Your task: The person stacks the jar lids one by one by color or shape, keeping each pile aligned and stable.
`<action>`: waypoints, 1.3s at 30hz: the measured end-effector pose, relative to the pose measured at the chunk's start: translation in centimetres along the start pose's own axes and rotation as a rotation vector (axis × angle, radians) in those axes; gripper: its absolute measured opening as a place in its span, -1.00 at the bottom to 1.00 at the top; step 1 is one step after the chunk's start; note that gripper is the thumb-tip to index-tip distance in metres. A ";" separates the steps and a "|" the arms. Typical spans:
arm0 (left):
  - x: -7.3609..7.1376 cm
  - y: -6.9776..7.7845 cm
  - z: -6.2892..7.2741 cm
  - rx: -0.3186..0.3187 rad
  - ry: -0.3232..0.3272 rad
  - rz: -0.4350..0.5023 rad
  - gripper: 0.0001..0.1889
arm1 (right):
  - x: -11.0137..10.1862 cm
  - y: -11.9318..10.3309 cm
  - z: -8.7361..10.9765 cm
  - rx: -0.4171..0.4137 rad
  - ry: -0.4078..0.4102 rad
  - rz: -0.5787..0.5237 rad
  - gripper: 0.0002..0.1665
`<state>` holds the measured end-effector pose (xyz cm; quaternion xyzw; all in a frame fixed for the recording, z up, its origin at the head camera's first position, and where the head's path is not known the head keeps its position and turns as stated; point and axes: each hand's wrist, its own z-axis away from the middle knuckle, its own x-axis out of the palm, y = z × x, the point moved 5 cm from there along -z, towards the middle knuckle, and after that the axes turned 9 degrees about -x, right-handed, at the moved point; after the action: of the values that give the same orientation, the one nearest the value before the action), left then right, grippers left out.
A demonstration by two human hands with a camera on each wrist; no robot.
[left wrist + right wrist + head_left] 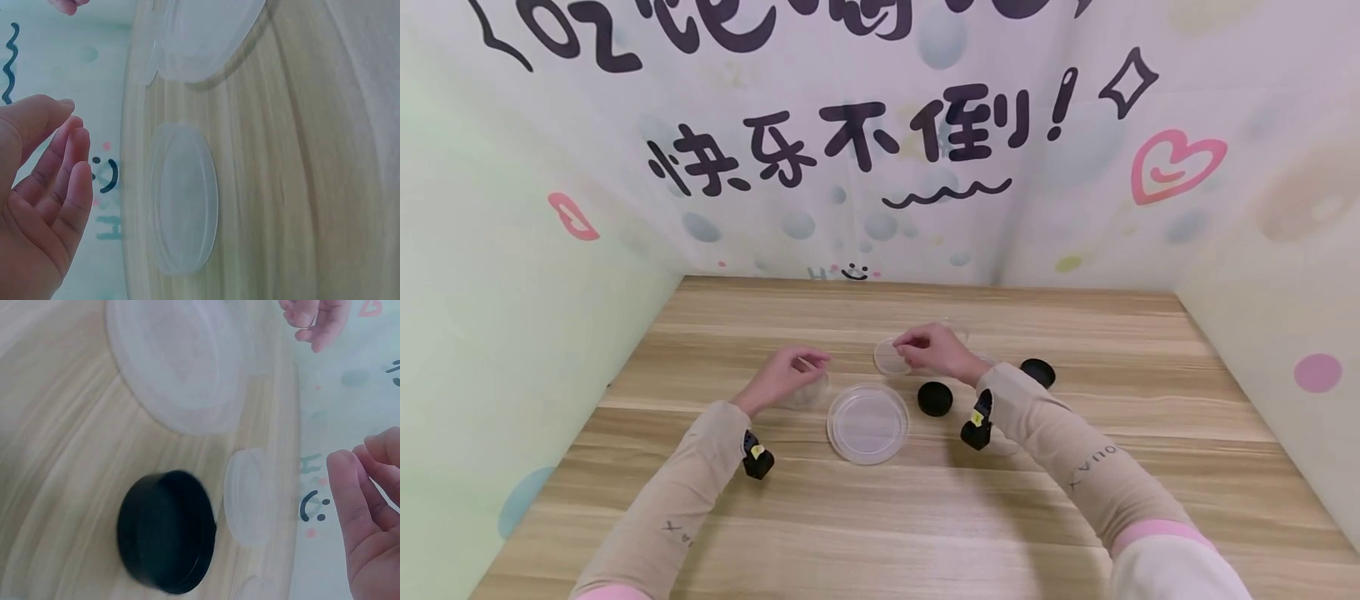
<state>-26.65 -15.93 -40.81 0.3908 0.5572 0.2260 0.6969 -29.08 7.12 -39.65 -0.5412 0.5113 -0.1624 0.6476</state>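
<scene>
— Beige sleeves (1063,450) nearest the head camera, reaching in from both lower corners. Each carries a small black wrist camera (758,460). Noted. State of the left hand (785,375)?
— Raised, thumb and fingertips bent loosely toward each other, narrow gap, nothing seen between them. Small clear disc (184,200) lies on the table (857,533) just below it, apart from the fingers in the left wrist view.
— And the right hand (936,350)?
— Thumb near the fingertips, narrow gap; no object visible in the grip. In the head view the fingertips overlap the edge of a second small clear disc (887,359); the right wrist view shows them apart from it.
— Position of the large clear disc (868,425)?
— Flat on the wood, between the two forearms, concentric rings on its surface. Neither hand touches it.
— Black pieces?
— Two. Black cup (935,399) just right of the large disc, hollow side up; second black cup (1037,373) beyond the right wrist. More clear plastic (1004,445) partly hidden by the right forearm; its shape, cannot tell.
— Background?
— White printed cloth (820,237) with black lettering behind the table.
</scene>
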 end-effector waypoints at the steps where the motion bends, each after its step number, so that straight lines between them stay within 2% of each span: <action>1: -0.2 -0.1 0.0 0.007 0.009 0.002 -0.74 | 0.1 0.0 -0.2 0.006 0.003 -0.004 -0.71; 4: -0.7 -0.4 0.1 0.024 0.032 0.003 -0.74 | 0.5 -0.3 -0.8 0.011 0.001 -0.026 -0.69; 13: -2.3 -1.6 0.4 0.001 0.096 0.045 -0.74 | 2.6 -1.2 -2.6 -0.009 0.020 -0.102 -0.74; 23: -3.5 -3.2 0.7 -0.025 0.163 0.052 -0.74 | 5.8 -0.9 -5.0 0.004 0.017 -0.112 -0.74; 27: -3.7 -3.8 0.8 -0.069 0.189 0.068 -0.74 | 6.8 -0.9 -5.7 0.012 0.030 -0.074 -0.74; 32: -3.6 -4.8 1.0 -0.107 0.233 0.089 -0.72 | 7.8 -1.2 -6.2 -0.016 0.027 0.006 -0.75; 36: -3.1 -5.7 1.1 -0.103 0.274 0.114 -0.73 | 8.4 -1.2 -6.5 -0.032 0.030 0.037 -0.76; 39: -2.9 -6.1 1.0 -0.086 0.293 0.129 -0.73 | 8.8 -0.8 -6.9 0.004 0.015 0.055 -0.75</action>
<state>-27.20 -22.02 -43.91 0.3584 0.6165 0.3483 0.6084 -30.85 -3.56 -42.47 -0.5246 0.5303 -0.1494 0.6491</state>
